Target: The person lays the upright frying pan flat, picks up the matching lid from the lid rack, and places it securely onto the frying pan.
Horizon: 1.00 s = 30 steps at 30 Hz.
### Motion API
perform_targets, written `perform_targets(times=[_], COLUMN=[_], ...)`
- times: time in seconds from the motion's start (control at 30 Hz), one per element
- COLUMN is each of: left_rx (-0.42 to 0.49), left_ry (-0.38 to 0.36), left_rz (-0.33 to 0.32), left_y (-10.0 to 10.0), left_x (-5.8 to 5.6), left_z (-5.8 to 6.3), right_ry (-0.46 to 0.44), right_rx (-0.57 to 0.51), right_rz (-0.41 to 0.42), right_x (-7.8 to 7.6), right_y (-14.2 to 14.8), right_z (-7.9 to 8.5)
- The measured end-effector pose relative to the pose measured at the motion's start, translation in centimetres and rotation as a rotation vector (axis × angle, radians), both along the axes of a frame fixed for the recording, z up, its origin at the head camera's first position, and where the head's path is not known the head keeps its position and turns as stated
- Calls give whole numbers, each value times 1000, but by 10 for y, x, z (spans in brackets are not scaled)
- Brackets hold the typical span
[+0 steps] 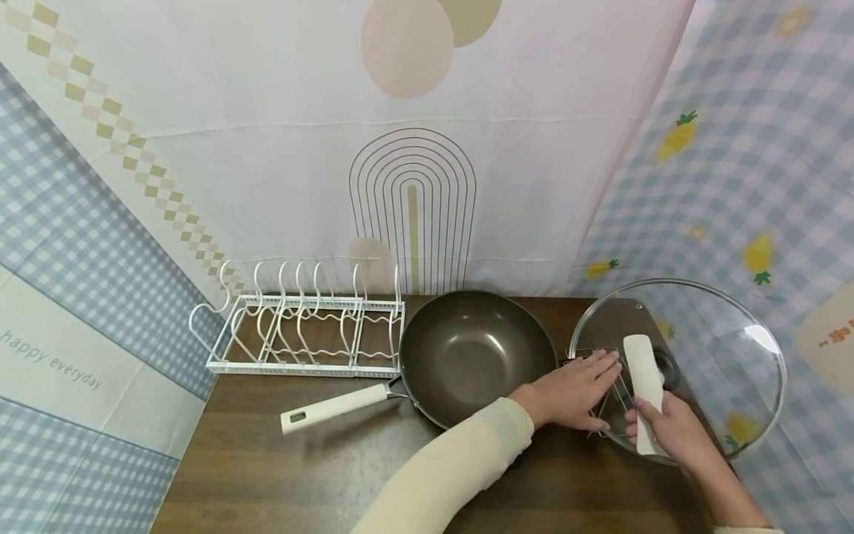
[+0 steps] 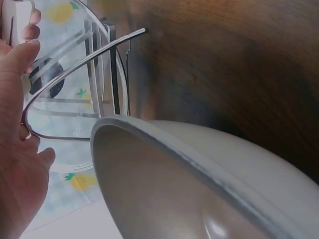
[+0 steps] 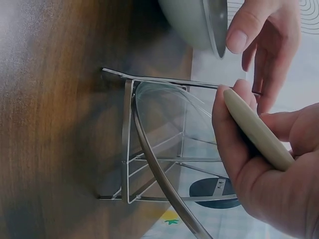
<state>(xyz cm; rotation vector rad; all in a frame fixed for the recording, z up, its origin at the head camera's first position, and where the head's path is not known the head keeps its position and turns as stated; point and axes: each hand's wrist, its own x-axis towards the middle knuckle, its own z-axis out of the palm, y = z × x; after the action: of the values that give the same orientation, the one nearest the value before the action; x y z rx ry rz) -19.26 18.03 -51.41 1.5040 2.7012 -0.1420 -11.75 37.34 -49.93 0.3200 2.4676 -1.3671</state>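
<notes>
A clear glass lid (image 1: 723,326) with a metal rim stands on edge in a small metal wire rack (image 3: 126,144) at the right of the table. My right hand (image 1: 677,430) grips the lid's cream handle (image 1: 643,378), fingers curled round its lower part. My left hand (image 1: 577,389) rests against the top of the wire rack, fingers extended and thumb apart; its exact contact is partly hidden. Left of that hand sits a dark-lined wok (image 1: 477,356), its pale outside visible in the left wrist view. The wok's cream handle (image 1: 336,408) points left.
A white pan rack (image 1: 303,367) with several curved dividers stands at the back left, close beside the wok. All this rests on a brown wooden table (image 1: 267,475). Patterned cloth (image 1: 300,185) hangs behind, and checked cloth (image 1: 720,170) lines the right side.
</notes>
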Motion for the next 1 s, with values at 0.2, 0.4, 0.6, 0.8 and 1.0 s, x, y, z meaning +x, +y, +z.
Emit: perform_targets(times=[0.2, 0.4, 0.6, 0.8, 1.0], left_rx=[-24, -30, -13, -12, -7], left_ry=[19, 34, 11, -3, 10], left_rz=[2, -2, 5, 10, -1], left_y=[-1, -2, -2, -1, -1], left_x=[-1, 0, 0, -1, -2], left_z=[1, 1, -1, -2, -2], right_ry=[39, 65, 102, 109, 126], right_rx=[85, 183, 224, 287, 317], right_rz=[-24, -28, -44, -32, -20], right_x=[0, 2, 5, 4, 1], right_y=[-3, -5, -8, -6, 0], right_z=[-2, -4, -4, -4, -2])
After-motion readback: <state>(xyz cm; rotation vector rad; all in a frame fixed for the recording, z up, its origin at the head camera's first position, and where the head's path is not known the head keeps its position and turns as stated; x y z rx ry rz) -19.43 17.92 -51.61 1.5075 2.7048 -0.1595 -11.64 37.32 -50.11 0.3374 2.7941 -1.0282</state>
